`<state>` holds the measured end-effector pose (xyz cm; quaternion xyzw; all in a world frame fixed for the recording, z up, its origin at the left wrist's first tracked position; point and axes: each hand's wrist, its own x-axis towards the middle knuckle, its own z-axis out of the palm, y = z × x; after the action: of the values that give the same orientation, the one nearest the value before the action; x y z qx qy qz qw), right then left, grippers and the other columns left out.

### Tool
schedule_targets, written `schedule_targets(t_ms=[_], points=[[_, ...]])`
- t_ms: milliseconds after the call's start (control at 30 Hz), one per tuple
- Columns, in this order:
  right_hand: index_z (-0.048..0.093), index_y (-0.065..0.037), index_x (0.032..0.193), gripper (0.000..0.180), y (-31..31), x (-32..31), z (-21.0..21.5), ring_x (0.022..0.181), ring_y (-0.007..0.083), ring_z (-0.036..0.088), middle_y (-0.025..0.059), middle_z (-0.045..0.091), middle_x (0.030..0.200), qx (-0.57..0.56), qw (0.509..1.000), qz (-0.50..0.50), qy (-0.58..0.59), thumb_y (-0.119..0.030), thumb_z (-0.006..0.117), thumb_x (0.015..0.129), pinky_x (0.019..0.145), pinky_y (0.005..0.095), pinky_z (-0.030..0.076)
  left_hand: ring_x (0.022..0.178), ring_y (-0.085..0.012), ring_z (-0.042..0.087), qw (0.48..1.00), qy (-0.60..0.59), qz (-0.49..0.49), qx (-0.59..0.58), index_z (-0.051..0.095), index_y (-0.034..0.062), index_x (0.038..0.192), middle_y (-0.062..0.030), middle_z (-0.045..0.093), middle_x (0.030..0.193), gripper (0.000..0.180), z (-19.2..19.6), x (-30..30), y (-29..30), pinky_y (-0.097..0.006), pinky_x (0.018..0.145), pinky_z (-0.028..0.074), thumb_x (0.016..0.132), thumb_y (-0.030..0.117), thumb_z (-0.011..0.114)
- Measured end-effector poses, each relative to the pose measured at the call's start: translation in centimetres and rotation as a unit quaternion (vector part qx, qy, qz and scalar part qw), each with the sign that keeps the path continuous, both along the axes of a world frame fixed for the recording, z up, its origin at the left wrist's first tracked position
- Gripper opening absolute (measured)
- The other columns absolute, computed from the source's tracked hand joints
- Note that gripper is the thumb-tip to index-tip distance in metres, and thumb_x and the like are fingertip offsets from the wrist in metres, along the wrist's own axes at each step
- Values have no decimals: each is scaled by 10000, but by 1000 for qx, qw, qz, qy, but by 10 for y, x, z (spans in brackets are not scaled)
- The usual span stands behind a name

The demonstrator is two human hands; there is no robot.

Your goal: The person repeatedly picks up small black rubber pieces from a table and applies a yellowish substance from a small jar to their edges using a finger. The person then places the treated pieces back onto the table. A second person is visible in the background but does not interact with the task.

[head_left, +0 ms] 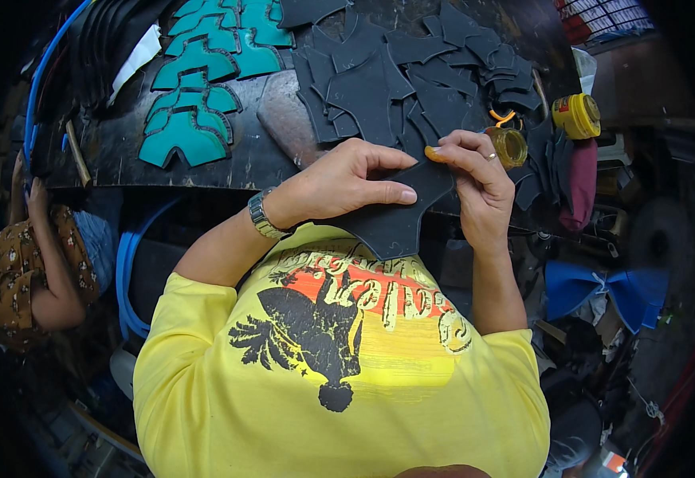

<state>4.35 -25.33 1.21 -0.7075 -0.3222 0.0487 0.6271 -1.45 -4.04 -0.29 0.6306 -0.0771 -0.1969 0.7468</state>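
A flat black cut piece (395, 226), with curved edges like a shoe-upper panel, is held in front of my yellow shirt at the table edge. My left hand (347, 182) grips it, thumb on top and the other fingers partly hidden behind it. Between the fingertips of my right hand (484, 185) is a small orange-yellow dabber (433, 154), glossy as if wet, close to the piece's upper edge. Whether it touches the piece I cannot tell. Just beyond my right hand stands an open jar of amber paste (510, 146).
Black cut pieces (371, 88) are heaped across the dark table (116, 155). Teal pieces (184, 137) lie in overlapping rows at left. A yellow tub (577, 117) and orange-handled scissors (503, 118) are at right. Another person (49, 271) works at far left.
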Motion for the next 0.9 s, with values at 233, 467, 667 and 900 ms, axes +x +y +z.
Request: schedule_targets(t_ms=[233,467,667,900], points=[[749,-37,1042,331,-7,-4,-4,958,152,599,72,599,1086,9,999,-25,-21,167,614,819,849,249,473,874,-46,626,995,63,-6,-76,657,-42,1192,-18,705,1017,319,2,0,4,-214,791,530,925,123,708],[760,-69,1035,377,-18,-7,-4,987,188,595,80,585,1139,-47,979,-102,-172,179,648,775,858,272,481,900,-51,634,980,103,38,-165,632,-38,1241,-25,698,1056,346,0,1,3,-205,798,537,941,123,691],[765,-138,1116,474,-15,-8,-3,1151,244,544,99,570,1262,-102,953,-155,-238,152,658,757,965,335,448,912,-57,636,989,65,64,-114,622,-45,1261,-26,696,1077,359,-3,4,-1,-209,799,542,952,130,679],[762,-181,1153,519,-9,-9,-9,1152,297,542,114,595,1255,-164,922,-148,-319,103,699,723,994,388,430,888,-66,662,984,71,78,-144,619,-41,1257,-43,701,1062,324,0,2,-2,-210,787,557,974,117,635]])
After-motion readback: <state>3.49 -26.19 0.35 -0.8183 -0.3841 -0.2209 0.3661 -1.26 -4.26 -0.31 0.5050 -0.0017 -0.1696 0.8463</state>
